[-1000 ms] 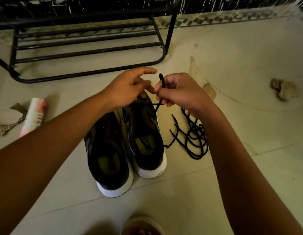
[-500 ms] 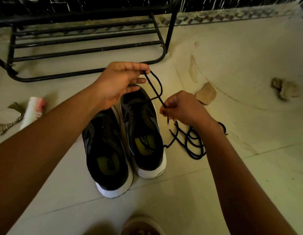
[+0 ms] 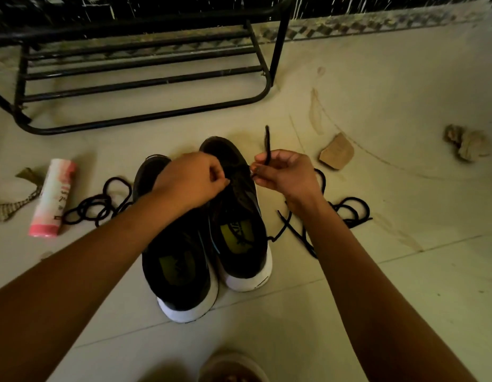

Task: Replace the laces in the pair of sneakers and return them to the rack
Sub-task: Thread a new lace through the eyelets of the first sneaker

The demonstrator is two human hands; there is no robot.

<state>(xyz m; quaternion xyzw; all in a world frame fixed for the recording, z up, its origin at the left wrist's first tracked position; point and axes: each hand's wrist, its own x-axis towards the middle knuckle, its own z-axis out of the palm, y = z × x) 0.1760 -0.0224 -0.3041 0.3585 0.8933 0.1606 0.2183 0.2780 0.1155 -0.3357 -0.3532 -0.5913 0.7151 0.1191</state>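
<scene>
Two black sneakers with white soles stand side by side on the floor, the left sneaker nearer me than the right sneaker. My left hand is over the right sneaker's front, fingertips pinched at its eyelet edge. My right hand pinches a black lace whose end sticks up above the fingers. The rest of that lace lies in loops on the floor to the right. A second black lace lies coiled left of the sneakers. The black metal rack stands behind.
A pink and white tube and a cloth scrap lie at the left. A brown chunk and a crumpled rag lie at the right. A round pale object sits at the bottom edge.
Both hands have come down to the right sneaker's front. The lace loop my left hand held up is gone. A coiled lace now lies left of the sneakers.
</scene>
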